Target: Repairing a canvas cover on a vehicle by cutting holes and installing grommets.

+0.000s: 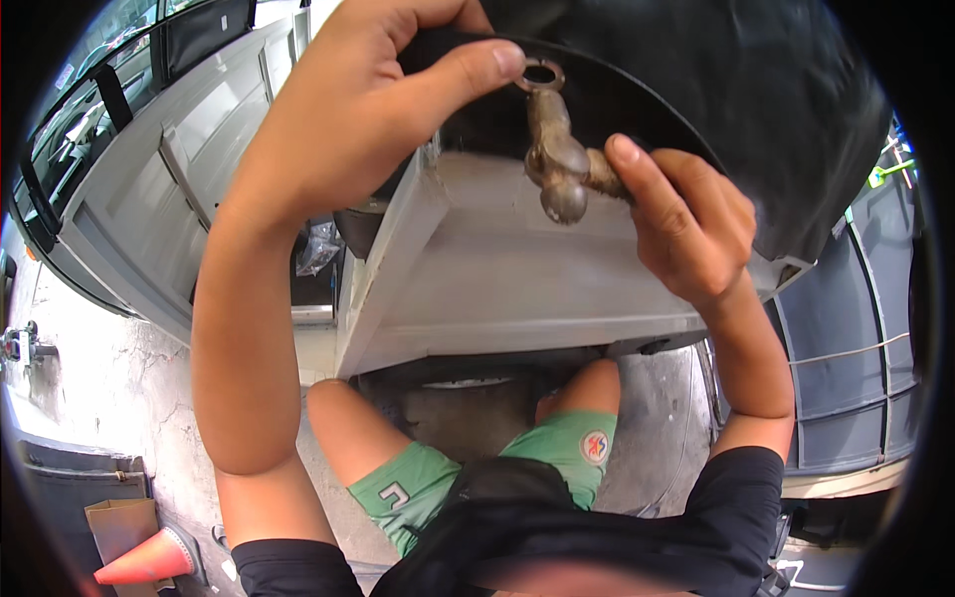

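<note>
A worn, brownish brass tap (557,159) is held up in front of me between both hands. My right hand (693,221) grips its side stem, with the thumb and fingers closed around the end. At the top of the tap is a ring-shaped end (540,76) with a dark hole. The thumb of my left hand (388,95) presses against the left side of that ring, while its other fingers curl away behind and out at the upper edge. Whether those fingers touch the tap is hidden.
Behind the tap stands a black round-edged surface (637,109) above a pale panel (537,259). A white vehicle door (129,209) hangs open at left, beside a dark bin (363,229). An orange cone (149,559) lies at lower left; a grey panelled wall (846,328) is at right.
</note>
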A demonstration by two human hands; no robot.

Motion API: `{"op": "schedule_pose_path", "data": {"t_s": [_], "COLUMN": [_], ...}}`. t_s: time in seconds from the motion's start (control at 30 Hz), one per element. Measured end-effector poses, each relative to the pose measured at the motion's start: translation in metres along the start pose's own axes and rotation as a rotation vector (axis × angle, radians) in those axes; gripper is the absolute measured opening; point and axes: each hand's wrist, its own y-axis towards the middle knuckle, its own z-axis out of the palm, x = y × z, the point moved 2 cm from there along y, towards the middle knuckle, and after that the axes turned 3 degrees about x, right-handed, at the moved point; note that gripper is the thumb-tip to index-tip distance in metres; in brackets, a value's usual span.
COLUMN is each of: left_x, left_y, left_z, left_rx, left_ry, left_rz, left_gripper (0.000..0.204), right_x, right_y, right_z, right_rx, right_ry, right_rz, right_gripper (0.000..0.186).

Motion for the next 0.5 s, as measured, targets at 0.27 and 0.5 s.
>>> {"op": "schedule_pose_path", "data": {"t_s": [0.27,0.5], "left_x": [-0.001,0.005], "left_y": [-0.001,-0.006], "left_z": [0.004,0.004], "left_rx": [0.017,0.028], "left_ry": [-0.061,-0.102], "left_rz": [-0.021,-0.064], "left_gripper": [0.029,0.028], "right_x": [-0.002,0.023], "right_y": [0.006,0.004], "right_z": [-0.003,-0.035], "right_rx": [0.036,0.012], "right_ry": [0.057,0.206], "right_rz": [0.089,0.110], "right_gripper": [0.065,0.054]}}
